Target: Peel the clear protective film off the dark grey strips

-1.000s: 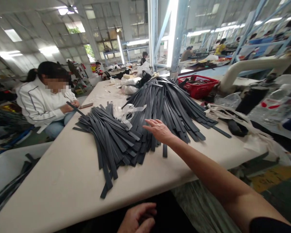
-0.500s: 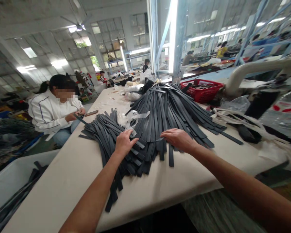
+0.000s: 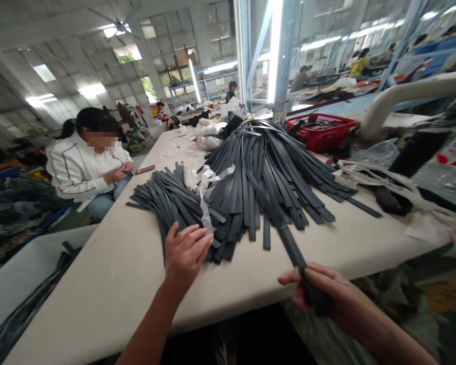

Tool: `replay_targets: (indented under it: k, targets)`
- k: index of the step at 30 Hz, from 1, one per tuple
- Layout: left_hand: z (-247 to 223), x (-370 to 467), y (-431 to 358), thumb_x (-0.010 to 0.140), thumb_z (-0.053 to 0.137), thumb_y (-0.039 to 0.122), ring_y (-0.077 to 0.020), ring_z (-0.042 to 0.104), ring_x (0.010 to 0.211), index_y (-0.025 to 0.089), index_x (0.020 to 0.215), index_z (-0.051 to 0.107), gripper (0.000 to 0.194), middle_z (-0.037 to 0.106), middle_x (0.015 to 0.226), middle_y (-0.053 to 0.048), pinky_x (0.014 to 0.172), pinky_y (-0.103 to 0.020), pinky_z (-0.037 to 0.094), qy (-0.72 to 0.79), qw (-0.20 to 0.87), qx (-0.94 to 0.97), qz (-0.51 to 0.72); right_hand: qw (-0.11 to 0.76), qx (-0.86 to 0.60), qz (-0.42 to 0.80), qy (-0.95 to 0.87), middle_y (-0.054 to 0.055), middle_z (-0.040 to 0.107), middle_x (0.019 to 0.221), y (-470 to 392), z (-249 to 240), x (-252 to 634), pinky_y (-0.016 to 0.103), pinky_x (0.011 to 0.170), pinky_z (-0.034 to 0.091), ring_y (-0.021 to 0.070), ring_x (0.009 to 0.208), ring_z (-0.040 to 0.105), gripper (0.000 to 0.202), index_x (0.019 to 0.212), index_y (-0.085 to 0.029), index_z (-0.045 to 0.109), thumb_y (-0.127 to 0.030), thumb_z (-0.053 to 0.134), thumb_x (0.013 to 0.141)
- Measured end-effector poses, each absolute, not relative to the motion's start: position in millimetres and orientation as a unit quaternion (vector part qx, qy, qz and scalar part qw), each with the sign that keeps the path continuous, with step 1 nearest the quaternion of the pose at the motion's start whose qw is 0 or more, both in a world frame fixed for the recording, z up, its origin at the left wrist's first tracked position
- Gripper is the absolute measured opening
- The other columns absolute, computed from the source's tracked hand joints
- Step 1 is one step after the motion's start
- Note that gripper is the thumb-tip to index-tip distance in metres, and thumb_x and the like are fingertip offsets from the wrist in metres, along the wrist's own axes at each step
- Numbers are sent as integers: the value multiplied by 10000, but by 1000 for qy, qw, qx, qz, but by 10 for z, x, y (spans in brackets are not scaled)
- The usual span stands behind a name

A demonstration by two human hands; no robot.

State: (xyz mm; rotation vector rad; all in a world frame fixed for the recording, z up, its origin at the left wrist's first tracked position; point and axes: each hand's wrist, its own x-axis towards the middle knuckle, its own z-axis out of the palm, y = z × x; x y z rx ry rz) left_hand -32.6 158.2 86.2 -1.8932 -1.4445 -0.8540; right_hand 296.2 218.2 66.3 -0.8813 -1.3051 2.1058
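While the right hand [image 3: 334, 291] grips a dark strip [image 3: 292, 246] between its thumb and bent fingers near the table's front edge, the left hand [image 3: 185, 256] is empty as far as can be seen, its fingers loosely parted. The right forearm comes in from the lower right, and the thumb lies along the top of the strip, with the fingers curled beneath. From that grip the strip slants away, up and to the left, its far end over the large bundle of dark strips [image 3: 237, 192] beyond the hand; its near end goes under the palm. Whether one strip or several are held, I cannot tell. The left forearm rises from below, the back of the hand in view and the fingers reaching up and rightward. Just beyond those fingers lies a smaller heap of dark strips [image 3: 163, 195], and a white ribbon [image 3: 206, 215] hangs down to the fingertips; contact there is unclear. Bare table [image 3: 121, 274] spreads left of the left hand, and a red basket [image 3: 323, 134] sits well beyond the right.
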Motion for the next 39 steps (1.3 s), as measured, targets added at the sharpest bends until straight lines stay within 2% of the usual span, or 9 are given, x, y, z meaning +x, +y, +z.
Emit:
replay_targets:
  k: [6,9,12,15,19,23,29,34,39]
  targets:
    - [759,-290,985,849,662,161,-217,674,1062,302,1074,701,268,778,1063,-12,1214,-446,107,-537,315,-749,-228,109,-186,835,-506,139,634,1301,2291,788,1946,218,562,545,269,1024,696,452,1061,-191,736,-565,701,809]
    - [771,-325,846,861,634,154,-217,661,1099,315,1092,701,289,768,1108,-10,1222,-444,69,-529,312,-763,-200,84,-156,794,-582,140,673,1197,2348,793,1559,235,558,556,262,970,707,476,1030,-156,726,-565,687,790]
    - [744,-333,754,855,635,135,-212,651,1125,324,1115,698,327,753,1153,-1,1222,-428,56,-525,291,-775,-199,106,-173,718,-666,101,713,906,2370,750,1304,244,561,539,196,791,691,405,901,-120,729,-502,633,807]
    - [660,-303,681,833,704,244,-227,655,1112,317,1177,675,353,748,1164,-17,1201,-423,160,-565,211,-741,-294,146,-189,661,-712,44,661,723,2380,745,1232,214,541,483,132,649,605,315,839,-114,734,-402,606,827]
    - [607,-205,676,906,540,515,-275,675,1049,196,1234,655,472,741,1138,-124,996,-441,459,-678,-131,-537,-485,176,-185,592,-764,11,632,719,2412,831,1353,220,588,465,116,640,554,267,924,-131,752,-315,568,864]
    - [657,-75,865,796,645,596,-270,691,956,150,1094,735,545,767,1034,-114,902,-391,515,-635,-398,-436,-498,185,-172,529,-810,-16,597,672,2422,896,1493,215,566,399,110,606,520,249,939,-152,752,-287,549,889]
    - [626,66,1129,743,771,457,-214,717,847,150,973,771,384,781,937,-106,857,-325,530,-565,-552,-376,-485,218,-156,444,-855,-48,476,580,2371,920,1626,224,564,285,100,587,448,227,689,-155,661,-208,553,883]
    - [514,112,1195,739,791,433,-181,728,778,138,993,757,391,778,921,-133,743,-258,544,-530,-632,-307,-475,251,-96,381,-885,-31,534,651,2385,946,1738,222,596,320,105,616,496,255,706,-156,633,-183,495,919]
    - [492,187,1239,760,779,408,-210,730,889,120,944,765,343,777,981,-145,819,-278,534,-548,-614,-331,-462,259,-102,367,-887,-7,615,704,2430,893,1787,224,616,365,117,647,547,229,789,-155,687,-188,502,921]
